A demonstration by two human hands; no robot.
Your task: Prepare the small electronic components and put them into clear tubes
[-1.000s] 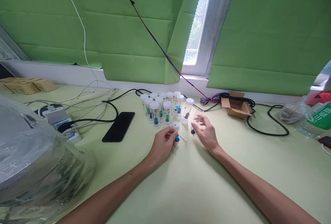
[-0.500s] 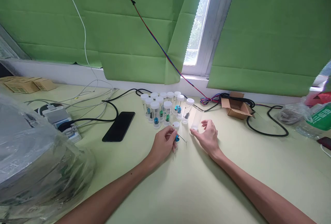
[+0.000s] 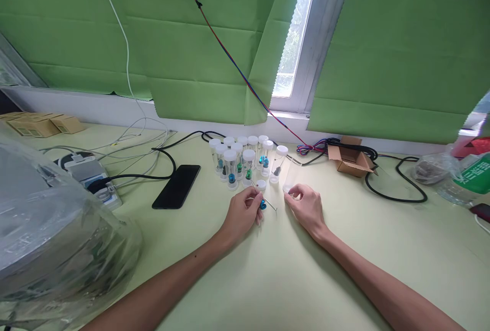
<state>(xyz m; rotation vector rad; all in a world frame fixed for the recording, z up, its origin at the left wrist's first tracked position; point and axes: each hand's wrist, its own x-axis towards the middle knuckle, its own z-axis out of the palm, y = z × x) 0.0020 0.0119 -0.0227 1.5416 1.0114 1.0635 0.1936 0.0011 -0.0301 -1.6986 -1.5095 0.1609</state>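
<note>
Pinched in my left hand (image 3: 244, 208) is a thin metal rod (image 3: 271, 204), slanting down to the right. A small glossy blue part (image 3: 262, 204) shows at the same fingertips; whether it is joined to the rod I cannot tell. Just beyond lies a white cap (image 3: 261, 184). My right hand (image 3: 306, 206) is closed, thumb and index finger together at the near end of a clear empty tube (image 3: 293, 174); the fingers hide what lies between them. Several capped clear tubes (image 3: 230, 170) with blue, green or dark pieces inside stand in a group behind my left hand.
A black phone (image 3: 176, 186) lies to the left, near a power strip (image 3: 90, 178) with cables. At far left bulges a plastic-wrapped object (image 3: 57, 234). An open cardboard box (image 3: 350, 160) and black cable (image 3: 406, 197) lie at right, with a green-labelled bottle (image 3: 467, 178) beyond.
My right hand's fingers have drawn together and curled at the near end of the clear tube. My left hand keeps its hold on the rod, nearly unmoved.
</note>
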